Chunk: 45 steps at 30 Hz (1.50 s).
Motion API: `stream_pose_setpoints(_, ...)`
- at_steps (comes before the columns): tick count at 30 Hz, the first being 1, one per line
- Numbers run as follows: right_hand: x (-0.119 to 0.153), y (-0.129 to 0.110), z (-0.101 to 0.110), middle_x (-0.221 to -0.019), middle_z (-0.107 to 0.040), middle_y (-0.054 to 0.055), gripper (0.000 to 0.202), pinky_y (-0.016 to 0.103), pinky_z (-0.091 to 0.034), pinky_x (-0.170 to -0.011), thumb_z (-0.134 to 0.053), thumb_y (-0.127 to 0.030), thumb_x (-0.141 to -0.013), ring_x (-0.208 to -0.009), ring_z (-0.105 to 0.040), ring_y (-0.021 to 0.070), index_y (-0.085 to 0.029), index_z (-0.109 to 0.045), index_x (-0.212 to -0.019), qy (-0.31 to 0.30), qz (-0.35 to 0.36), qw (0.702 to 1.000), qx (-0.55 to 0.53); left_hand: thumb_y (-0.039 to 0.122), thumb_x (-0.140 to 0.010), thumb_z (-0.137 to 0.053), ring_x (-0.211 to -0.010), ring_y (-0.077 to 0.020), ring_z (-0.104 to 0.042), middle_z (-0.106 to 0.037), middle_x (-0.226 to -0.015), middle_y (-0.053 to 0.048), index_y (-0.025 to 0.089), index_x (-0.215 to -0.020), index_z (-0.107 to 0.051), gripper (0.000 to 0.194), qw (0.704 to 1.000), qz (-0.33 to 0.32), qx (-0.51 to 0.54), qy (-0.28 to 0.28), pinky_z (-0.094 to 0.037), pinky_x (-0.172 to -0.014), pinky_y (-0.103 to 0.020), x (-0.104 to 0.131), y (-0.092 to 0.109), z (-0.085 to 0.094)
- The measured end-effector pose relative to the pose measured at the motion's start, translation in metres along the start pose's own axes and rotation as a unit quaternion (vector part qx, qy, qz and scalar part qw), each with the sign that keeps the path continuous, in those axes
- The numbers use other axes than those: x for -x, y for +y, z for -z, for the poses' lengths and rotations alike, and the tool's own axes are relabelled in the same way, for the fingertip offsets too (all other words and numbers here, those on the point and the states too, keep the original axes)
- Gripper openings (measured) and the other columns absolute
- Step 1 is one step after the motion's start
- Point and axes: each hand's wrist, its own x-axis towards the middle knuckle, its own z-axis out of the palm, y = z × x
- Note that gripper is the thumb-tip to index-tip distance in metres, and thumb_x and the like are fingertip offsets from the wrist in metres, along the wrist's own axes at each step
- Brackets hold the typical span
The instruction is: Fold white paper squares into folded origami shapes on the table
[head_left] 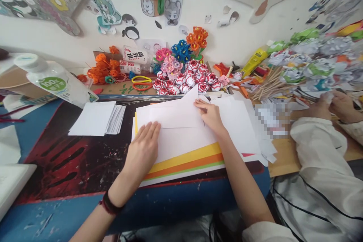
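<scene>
Red-and-white flowers (190, 80) below a white wall (215, 0)
A yellow tube (253, 63) lies to their right, a capped bottle (52, 83) far left; cartoon cutouts (172, 12) above.

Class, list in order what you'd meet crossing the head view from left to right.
Green-labelled plastic bottle → stack of white paper squares → left hand → right hand → yellow tube → co-worker's pale sleeve.

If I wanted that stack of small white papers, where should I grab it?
I'd probably pinch the stack toward its right end, across the near and far edges, coming from the right, nearest the left hand. The bottle is close behind the stack's far left corner, and the right-end sheets are fanned out, so pushing them sideways could shift them.
</scene>
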Motion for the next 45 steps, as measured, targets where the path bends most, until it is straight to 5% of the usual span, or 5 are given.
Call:
stream_pose_setpoints(9,0.002,-0.009,0.002,-0.125,-0.065,0.001,0.049,0.039,-0.036,-0.112,-0.049,0.0,-0.076,-0.126,-0.053,0.0196,-0.024,-0.069,-0.114,0.004,0.008,1.0,0.024,0.005,-0.088,-0.037,-0.126,-0.0269,-0.051,-0.057,-0.133,-0.018,0.005,-0.129,-0.055,0.045,0.999,0.033,-0.016,0.018,-0.038,-0.109,-0.045,0.013,-0.009,-0.009)
stream_pose_setpoints(15,0.003,-0.006,0.003,-0.141,-0.05,0.002,0.061,0.039,-0.032,-0.114,-0.048,-0.001,-0.075,-0.132,-0.044,0.0202,-0.026,-0.057,-0.13,-0.003,0.04,0.997,0.059,0.006,-0.087,-0.038,-0.119,-0.0352,-0.054,-0.067,-0.114,-0.022,0.002,-0.115,-0.064,0.038,0.996,0.057,-0.07,0.004,-0.035,-0.106,-0.054,-0.026,0.011,0.012)
stream_pose_setpoints(25,0.0,-0.006,0.008,-0.131,-0.058,0.008,0.055,0.036,-0.036,-0.11,-0.055,-0.005,-0.072,-0.124,-0.051,0.0214,-0.019,-0.058,-0.126,0.029,0.037,0.998,0.035,0.015,-0.094,-0.034,-0.138,-0.0233,-0.036,-0.042,-0.148,-0.009,0.017,-0.143,-0.039,0.049,0.984,-0.159,0.077,-0.03,-0.032,-0.11,-0.043,-0.097,0.037,-0.036)
stream_pose_setpoints(34,0.0,-0.003,0.012,-0.124,-0.064,0.004,0.053,0.035,-0.04,-0.107,-0.038,0.003,-0.076,-0.119,-0.057,0.0173,-0.021,-0.068,-0.113,0.072,0.035,0.996,0.031,0.026,-0.098,-0.032,-0.142,-0.0228,-0.027,-0.032,-0.154,-0.004,0.023,-0.148,-0.03,0.051,0.977,-0.168,0.122,-0.043,-0.027,-0.114,-0.044,-0.097,0.036,-0.044)
stream_pose_setpoints(45,0.002,-0.004,0.013,-0.123,-0.066,0.004,0.052,0.035,-0.039,-0.11,-0.039,0.006,-0.08,-0.124,-0.054,0.0166,-0.019,-0.07,-0.113,-0.035,0.057,0.996,0.05,0.03,-0.1,-0.029,-0.142,-0.0214,-0.03,-0.038,-0.151,-0.003,0.025,-0.147,-0.031,0.048,0.964,-0.226,0.132,-0.041,-0.023,-0.115,-0.045,-0.1,0.038,-0.042)
